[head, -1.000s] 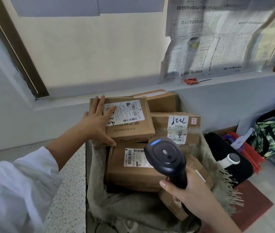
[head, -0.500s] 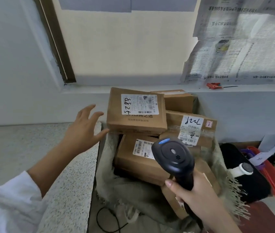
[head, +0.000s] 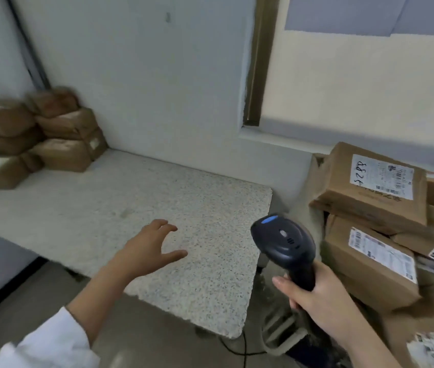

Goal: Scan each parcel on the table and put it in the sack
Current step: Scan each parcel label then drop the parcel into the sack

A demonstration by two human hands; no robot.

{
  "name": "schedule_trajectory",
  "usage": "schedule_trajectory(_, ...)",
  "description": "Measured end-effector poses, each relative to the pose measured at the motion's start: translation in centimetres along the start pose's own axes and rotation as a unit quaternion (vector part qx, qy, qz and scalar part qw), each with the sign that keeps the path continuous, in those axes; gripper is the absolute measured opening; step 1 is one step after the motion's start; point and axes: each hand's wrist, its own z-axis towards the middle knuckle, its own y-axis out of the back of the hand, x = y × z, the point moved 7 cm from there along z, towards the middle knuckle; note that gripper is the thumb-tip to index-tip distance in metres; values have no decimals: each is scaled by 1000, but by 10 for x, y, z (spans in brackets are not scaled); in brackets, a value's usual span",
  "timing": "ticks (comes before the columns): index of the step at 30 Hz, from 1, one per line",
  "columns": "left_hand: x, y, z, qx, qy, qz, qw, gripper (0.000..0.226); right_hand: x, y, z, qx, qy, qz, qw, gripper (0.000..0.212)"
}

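My right hand point(head: 314, 290) grips the handle of a black barcode scanner point(head: 283, 240), held upright beside the table's right end. My left hand point(head: 149, 251) hovers over the speckled stone table point(head: 104, 208) with its fingers spread and holds nothing. A pile of brown cardboard parcels point(head: 40, 136) sits blurred in the table's far left corner against the wall. At the right, several labelled brown parcels point(head: 370, 187) lie stacked in the sack, whose cloth point(head: 285, 338) hangs below them.
A white wall runs behind the table, with a brown window frame point(head: 255, 75) above the sack. A black cable point(head: 234, 346) trails on the floor under the table's near right corner.
My left hand has let go of the top parcel in the sack and swung left over the table. The view has turned left, bringing the parcel pile in the corner into sight.
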Motion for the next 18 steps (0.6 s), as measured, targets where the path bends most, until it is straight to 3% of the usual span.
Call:
schedule_trajectory(3, 64, 14, -37, 30, 32, -13, 999, 85, 23, -59, 5, 24, 15, -2, 1000, 30)
schedule_trajectory(8, 167, 39, -95, 11, 85, -28, 996, 137, 53, -143, 14, 57, 20, 10, 998, 27)
schedule_trajectory(18, 288, 75, -166, -50, 158, -61, 984, 142, 129, -255, 54, 110, 67, -40, 991, 20)
